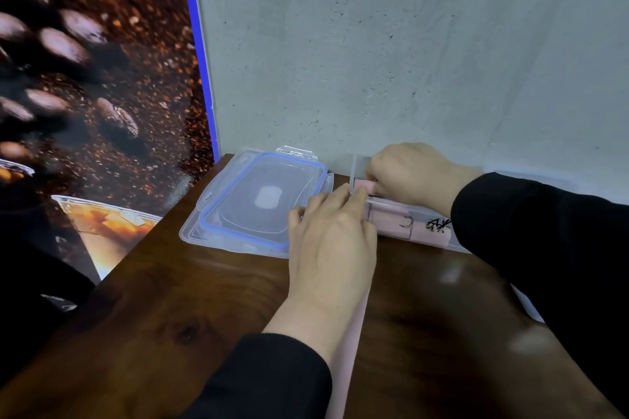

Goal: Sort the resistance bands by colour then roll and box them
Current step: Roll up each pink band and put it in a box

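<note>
Your right hand [405, 170] tucks a pink rolled band [365, 184] into the clear plastic box [357, 177], fingers curled round it; your left hand [332, 231], fingers straight, steadies the box's near-left rim.

Two bare hands, left hand [332, 241] and right hand [413, 173], each emerge from a long black sleeve: left sleeve [269, 381], right sleeve [544, 248]. Both cuffs end at the wrist, plain and unmarked. The fabric is matte and loosely folded. No rings, watch or gloves show.

- The rolled pale pink resistance band [413, 226] inside the clear plastic box [357, 168] bears black printed marks, too blurred to read.
- No other text shows.
</note>
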Available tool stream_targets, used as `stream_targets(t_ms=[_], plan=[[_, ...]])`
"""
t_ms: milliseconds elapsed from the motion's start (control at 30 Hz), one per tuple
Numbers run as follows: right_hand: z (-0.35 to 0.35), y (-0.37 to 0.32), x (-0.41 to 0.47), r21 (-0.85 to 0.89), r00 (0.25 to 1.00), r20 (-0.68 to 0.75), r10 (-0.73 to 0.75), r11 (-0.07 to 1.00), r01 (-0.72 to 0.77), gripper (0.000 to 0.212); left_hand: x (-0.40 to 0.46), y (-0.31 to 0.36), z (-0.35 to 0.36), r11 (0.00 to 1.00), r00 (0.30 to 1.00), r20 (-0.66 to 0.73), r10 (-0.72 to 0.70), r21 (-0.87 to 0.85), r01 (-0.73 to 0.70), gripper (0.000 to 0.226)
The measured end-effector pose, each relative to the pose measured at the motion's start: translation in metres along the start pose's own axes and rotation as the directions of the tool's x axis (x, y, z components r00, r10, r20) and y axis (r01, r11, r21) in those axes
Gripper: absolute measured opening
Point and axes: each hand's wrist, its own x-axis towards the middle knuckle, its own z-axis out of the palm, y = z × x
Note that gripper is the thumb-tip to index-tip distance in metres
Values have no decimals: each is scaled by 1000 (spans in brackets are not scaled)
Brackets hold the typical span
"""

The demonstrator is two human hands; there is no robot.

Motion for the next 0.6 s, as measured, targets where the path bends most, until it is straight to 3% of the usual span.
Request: stream_targets(t_ms=[333,600], plan=[[-5,10,-10,137,993,-76,95,987,-84,19,1,0,-3,1000,999,42,-2,-15,2,43],[-38,7,-71,369,926,-323,196,927,-67,28,5,4,-21,989,997,-81,-19,-148,7,34]])
